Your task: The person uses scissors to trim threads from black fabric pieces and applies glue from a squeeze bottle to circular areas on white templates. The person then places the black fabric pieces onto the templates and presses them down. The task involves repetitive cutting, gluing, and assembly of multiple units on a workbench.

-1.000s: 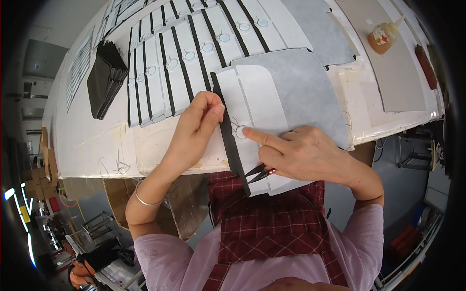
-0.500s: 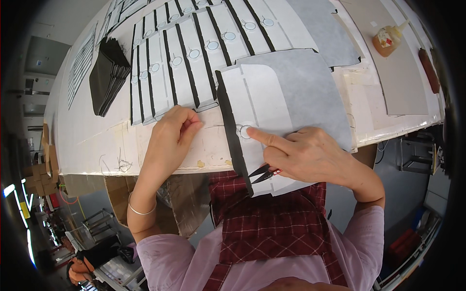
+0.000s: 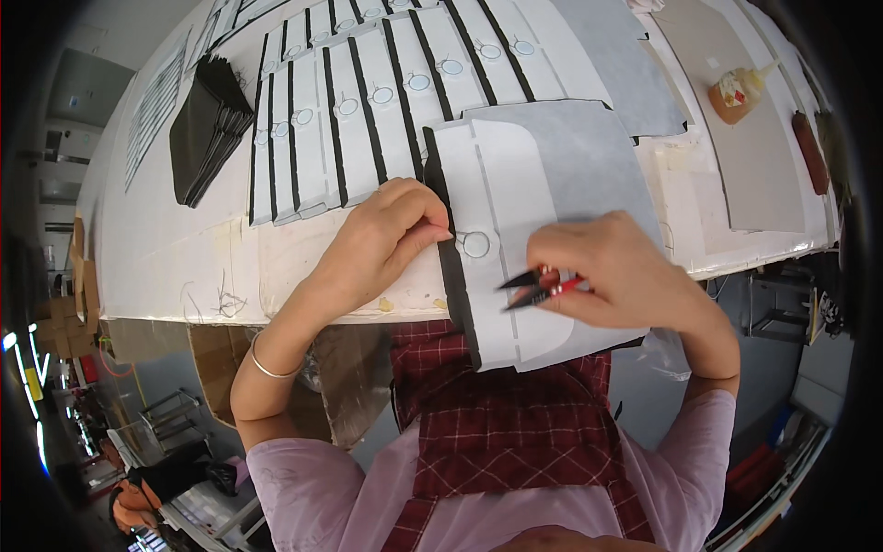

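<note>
A white and grey fabric-like panel (image 3: 589, 166) with a black edge strip lies on the table, its near end reaching past the table edge. On it, beside the strip, sits a small clear round disc (image 3: 475, 244) with a thin dark loop. Pinched at the black strip, just left of the disc, are the fingertips of my left hand (image 3: 391, 230); whatever they hold is hidden. My right hand (image 3: 612, 271), slightly blurred, grips thread snips (image 3: 524, 289) with black blades and red on the handle. The blades are apart, above the panel, lower right of the disc.
Overlapping panels (image 3: 363, 115) with black strips and round discs lie in rows at the back. To their left stands a stack of folded black pieces (image 3: 207, 133). Loose threads (image 3: 230, 299) lie near the left front edge. An amber squeeze bottle (image 3: 736, 95) rests on a grey board (image 3: 768, 189) at right.
My left hand has moved right, up to the black strip. My right index finger has left the disc; that hand has lifted and moved right with the snips.
</note>
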A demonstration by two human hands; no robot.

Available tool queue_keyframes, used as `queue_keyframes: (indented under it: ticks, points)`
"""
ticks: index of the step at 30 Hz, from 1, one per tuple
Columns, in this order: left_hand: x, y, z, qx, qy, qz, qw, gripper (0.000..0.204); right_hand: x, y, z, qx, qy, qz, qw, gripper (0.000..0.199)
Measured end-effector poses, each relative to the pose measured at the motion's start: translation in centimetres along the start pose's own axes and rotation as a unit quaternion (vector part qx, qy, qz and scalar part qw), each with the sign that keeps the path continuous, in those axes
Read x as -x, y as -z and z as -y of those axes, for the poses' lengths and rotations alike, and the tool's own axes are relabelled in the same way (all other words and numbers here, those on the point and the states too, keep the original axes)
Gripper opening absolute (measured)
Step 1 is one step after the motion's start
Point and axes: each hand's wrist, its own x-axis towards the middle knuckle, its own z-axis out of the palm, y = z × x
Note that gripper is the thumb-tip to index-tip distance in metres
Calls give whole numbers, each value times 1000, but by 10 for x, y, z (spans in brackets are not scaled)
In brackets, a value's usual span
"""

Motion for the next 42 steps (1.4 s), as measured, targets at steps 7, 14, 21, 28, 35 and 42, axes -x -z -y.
queue_keyframes:
  ticks: [7,14,21,28,35,42]
  points:
    - [2,-3,1,1,11,-33,999,10,-57,30,-11,139,-31,81,986,36]
    - [2,-6,3,7,17,-40,999,10,-91,33,-13,171,-2,157,973,41]
    - [0,-8,6,1,-4,-54,999,11,-100,31,-22,146,-6,186,972,49]
    - [0,-9,6,-7,8,-49,999,10,-105,33,-23,131,-22,211,969,48]
    - [21,10,2,-27,4,-112,993,8,-95,43,-24,94,-17,182,979,45]
    - [153,71,-36,-554,263,-319,723,17,41,81,-31,141,-230,-97,958,44]
